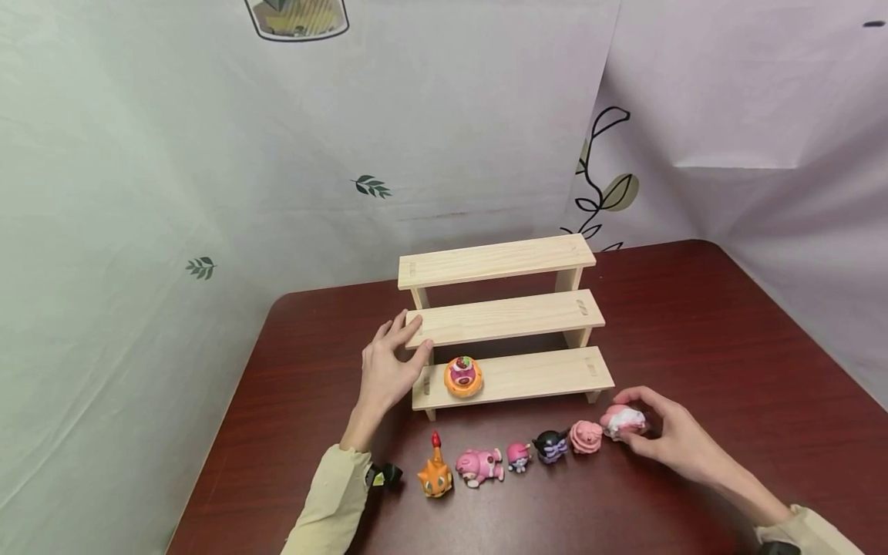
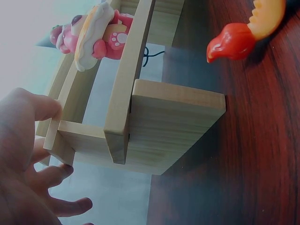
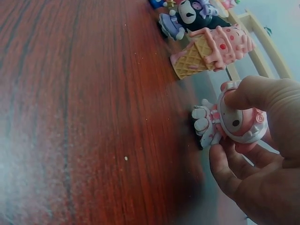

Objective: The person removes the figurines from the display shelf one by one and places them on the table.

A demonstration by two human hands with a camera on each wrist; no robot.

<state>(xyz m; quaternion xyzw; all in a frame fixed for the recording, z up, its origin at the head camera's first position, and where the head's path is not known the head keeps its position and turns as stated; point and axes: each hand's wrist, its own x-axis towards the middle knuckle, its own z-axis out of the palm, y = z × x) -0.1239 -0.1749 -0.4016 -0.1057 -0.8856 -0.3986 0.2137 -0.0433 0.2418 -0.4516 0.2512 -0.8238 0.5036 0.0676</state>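
A three-step wooden display stand (image 1: pixel 513 317) stands on the table. At the left end of its middle step is my left hand (image 1: pixel 390 364), thumb at the front edge and fingers over the end; the left wrist view shows the hand (image 2: pixel 28 154) gripping that board's corner. My right hand (image 1: pixel 676 435) holds a pink and white figurine (image 3: pixel 234 117) between thumb and fingers, at the right end of a figurine row. Beside it stands a pink ice-cream-cone figurine (image 1: pixel 586 437). On the bottom step's left part sits a pink bear figurine in a ring (image 1: pixel 463 377).
Further left along the row are a black and purple figurine (image 1: pixel 550 446), a small pink one (image 1: pixel 518 456), a pink bear lying down (image 1: pixel 479 467) and an orange figurine with a red-tipped tail (image 1: pixel 435 476). A pale printed cloth (image 1: pixel 472 116) hangs behind the dark red table (image 1: pixel 298 370).
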